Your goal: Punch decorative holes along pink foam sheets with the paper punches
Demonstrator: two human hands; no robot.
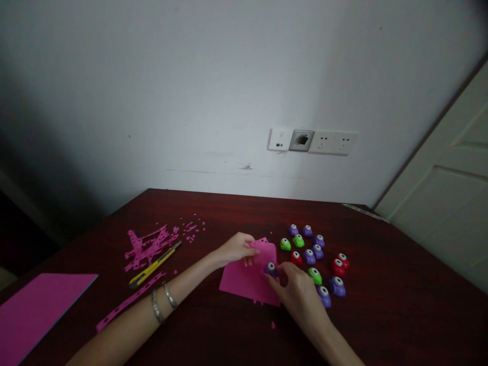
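**Forearms [114,330] closest to camera; punch [270,267] at right side of sheet [247,282]**

Key relation, my read: punch vs. sheet's right margin. Punch is purple, overlaps that margin in view, just right of sheet centre and nearer the camera than the left hand [238,248]. Can't tell if the margin is in its slot; fingers cover it.

Right hand [295,287]: closed on the punch, thumb on the near side, fingers curled over the right. It's the nearer hand to both punch and right margin. Left hand: pinching the sheet near its far edge, just left of the far right corner. Sheet lies between the hands, far right part raised and bent. Its long axis: can't call it, hands and the bend hide too much. Punch axis unclear too.

Counts:
- Punches: 14 visible. Purple 8 (1 in hand, 7 on table), green [314,276] 3, red [296,258] 3. The 13 loose ones sit right of the sheet.
- Sheet in hand: 1, could be layered.
- Cutter [154,267]: 1, yellow, left of left forearm, axis running near-left to far-right.
- Holed strip [129,302]: 1 separate, same diagonal, just nearer than cutter.
- Offcuts [147,248]: tangled pile beyond cutter, not countable.
- Bits [190,229]: many, too small to count.
- Pink stack [41,310]: 1, near left; layers not countable.
- Bangles [156,305]: 2, left wrist.
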